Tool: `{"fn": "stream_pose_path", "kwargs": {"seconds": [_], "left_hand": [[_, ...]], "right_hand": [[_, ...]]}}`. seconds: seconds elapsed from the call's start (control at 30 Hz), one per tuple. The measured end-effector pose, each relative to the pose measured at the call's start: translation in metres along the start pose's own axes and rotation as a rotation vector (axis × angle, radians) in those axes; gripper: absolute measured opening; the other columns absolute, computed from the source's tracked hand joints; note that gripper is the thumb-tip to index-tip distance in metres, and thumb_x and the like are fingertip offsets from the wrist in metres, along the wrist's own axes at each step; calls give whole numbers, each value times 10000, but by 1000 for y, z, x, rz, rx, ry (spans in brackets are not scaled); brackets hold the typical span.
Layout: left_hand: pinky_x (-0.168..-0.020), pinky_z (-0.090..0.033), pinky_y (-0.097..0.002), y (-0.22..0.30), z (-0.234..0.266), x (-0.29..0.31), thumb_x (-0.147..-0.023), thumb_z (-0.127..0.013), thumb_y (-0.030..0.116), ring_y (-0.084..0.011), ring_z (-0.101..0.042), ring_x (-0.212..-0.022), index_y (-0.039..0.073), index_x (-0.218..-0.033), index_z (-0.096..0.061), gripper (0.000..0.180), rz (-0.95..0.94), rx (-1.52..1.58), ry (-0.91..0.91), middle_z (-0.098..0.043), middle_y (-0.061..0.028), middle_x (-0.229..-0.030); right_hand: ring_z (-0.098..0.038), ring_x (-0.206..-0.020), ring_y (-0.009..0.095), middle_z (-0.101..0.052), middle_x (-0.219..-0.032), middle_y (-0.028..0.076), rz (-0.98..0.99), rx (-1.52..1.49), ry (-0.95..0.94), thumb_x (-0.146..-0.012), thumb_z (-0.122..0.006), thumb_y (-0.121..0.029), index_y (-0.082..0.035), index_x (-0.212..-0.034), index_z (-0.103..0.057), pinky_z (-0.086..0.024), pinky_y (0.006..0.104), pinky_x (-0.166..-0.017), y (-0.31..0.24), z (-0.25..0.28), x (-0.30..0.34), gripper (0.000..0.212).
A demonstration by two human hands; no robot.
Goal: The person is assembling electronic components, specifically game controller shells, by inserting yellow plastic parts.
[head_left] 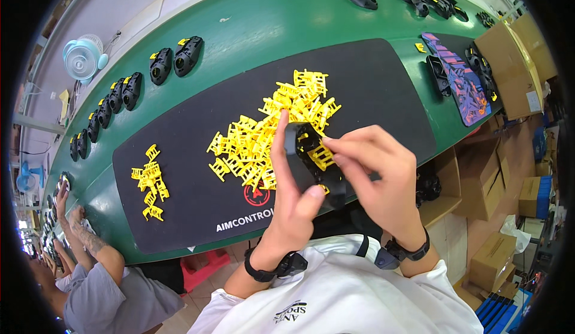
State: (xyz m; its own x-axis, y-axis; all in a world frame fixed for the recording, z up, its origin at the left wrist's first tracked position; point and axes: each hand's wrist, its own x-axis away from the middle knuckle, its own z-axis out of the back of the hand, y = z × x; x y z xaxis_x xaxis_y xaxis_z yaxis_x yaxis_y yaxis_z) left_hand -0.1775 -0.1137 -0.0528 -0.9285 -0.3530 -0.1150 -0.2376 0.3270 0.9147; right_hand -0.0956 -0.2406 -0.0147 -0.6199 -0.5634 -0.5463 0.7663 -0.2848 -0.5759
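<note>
The person wore a white short-sleeved shirt [359, 304] at 6 o'clock, with small dark lettering [291, 312] printed on it. The left hand [292, 205] and right hand [383, 166] were bare; 2 black wristbands, left [259, 269] toward 6 o'clock and right [420, 251] toward 4, carried dark modules.

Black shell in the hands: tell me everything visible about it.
The black shell looks like glossy, hollow plastic, its open side facing the camera. A yellow piece sits inside, with smaller yellow bits nearer its ends. The left hand holds it up, tilted; the right hand's thumb and finger are at its right rim, contact unclear.
</note>
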Motion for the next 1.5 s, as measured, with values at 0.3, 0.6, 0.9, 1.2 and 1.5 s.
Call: {"fn": "stream_pose_path", "kwargs": {"seconds": [0.3,0.6,0.9,1.2,1.5], "left_hand": [[-678,-492,-251,9,3,0,-797,-496,363,-164,-540,-1058,128,-1612,-110,932,219,28,-89,-450,-108,-1381],[-778,-511,-258,16,10,-5,-857,-506,408,-158,-551,-1129,131,-1604,-163,868,317,217,-110,-429,-90,-1427],[-1047,-472,-421,27,43,20,-947,-384,440,-305,-596,-1211,-16,-1432,-472,671,663,546,2,-521,-223,-1434],[-698,-602,-408,51,66,-14,-984,-339,384,-278,-714,-849,17,-1352,-520,550,858,570,115,-689,-162,-987],[-852,-546,-413,64,62,-81,-968,-442,382,-225,-686,-925,20,-1168,-634,456,738,469,-124,-711,-116,-1053]], "right_hand": [[-363,-736,19,-408,-810,-78,-557,-935,-274,-914,-685,-12,-48,-1053,-624,-331,183,-646,24,2,2,156],[-456,-717,46,-484,-809,-39,-536,-814,-194,-855,-739,-37,-103,-964,-653,-394,220,-609,19,-8,4,154],[-621,-938,227,-655,-1020,7,488,-139,-317,-648,-808,-224,-90,-976,-710,-568,353,-778,11,0,2,367],[-585,-907,255,-614,-921,39,372,-352,-361,-733,-837,-196,-60,-933,-630,-515,381,-859,6,-13,-19,318],[-598,-943,263,-691,-1037,39,302,-292,-96,-651,-863,-96,-78,-1025,-684,-520,366,-851,30,-11,-46,415]]}}
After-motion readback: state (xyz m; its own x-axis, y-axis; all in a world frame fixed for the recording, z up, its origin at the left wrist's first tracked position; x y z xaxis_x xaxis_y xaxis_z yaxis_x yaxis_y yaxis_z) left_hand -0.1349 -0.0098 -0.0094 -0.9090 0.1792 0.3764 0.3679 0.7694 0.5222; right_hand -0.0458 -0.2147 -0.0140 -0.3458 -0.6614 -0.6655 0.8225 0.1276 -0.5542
